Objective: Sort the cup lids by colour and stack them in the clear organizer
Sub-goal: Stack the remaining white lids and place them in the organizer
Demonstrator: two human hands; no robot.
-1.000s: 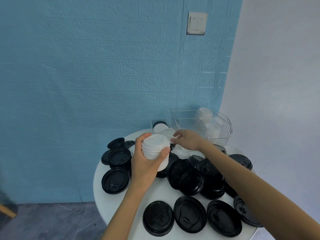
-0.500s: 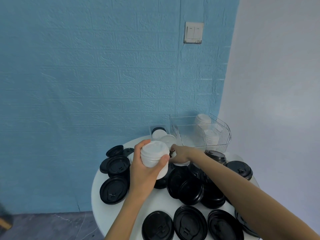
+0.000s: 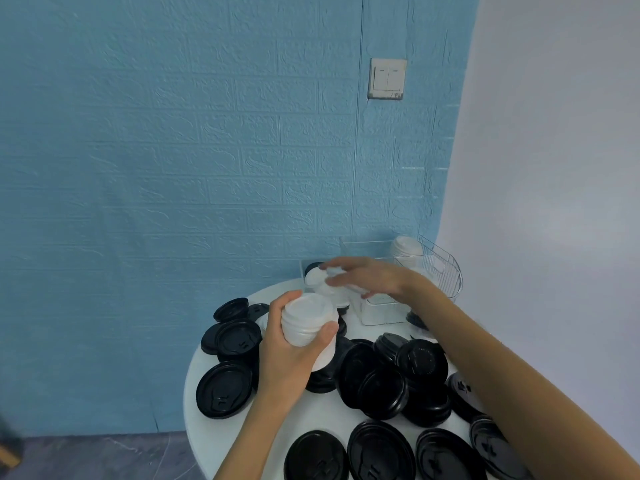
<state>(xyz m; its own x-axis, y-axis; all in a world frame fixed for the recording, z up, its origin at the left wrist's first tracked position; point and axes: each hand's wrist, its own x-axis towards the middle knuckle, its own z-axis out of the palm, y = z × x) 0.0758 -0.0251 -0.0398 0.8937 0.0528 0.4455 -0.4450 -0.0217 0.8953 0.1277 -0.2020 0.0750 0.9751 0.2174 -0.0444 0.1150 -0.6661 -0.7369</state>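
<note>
White-lid gathering, it seems: left hand (image 3: 289, 358) grips white stack (image 3: 309, 320), right hand (image 3: 367, 277) pinches a blurred white lid (image 3: 334, 271), which next needs seating on that stack.

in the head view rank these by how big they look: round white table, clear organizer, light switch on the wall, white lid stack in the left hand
1. round white table
2. clear organizer
3. white lid stack, enlarged by nearness to the camera
4. light switch

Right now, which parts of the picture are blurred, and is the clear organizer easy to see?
Head view: the right hand is smeared by motion, so its grip is unclear; the left hand and its white lid stack are sharp; the clear organizer is faint, shown mostly by edge glints; wide-angle bending curves the wall lines.
</note>
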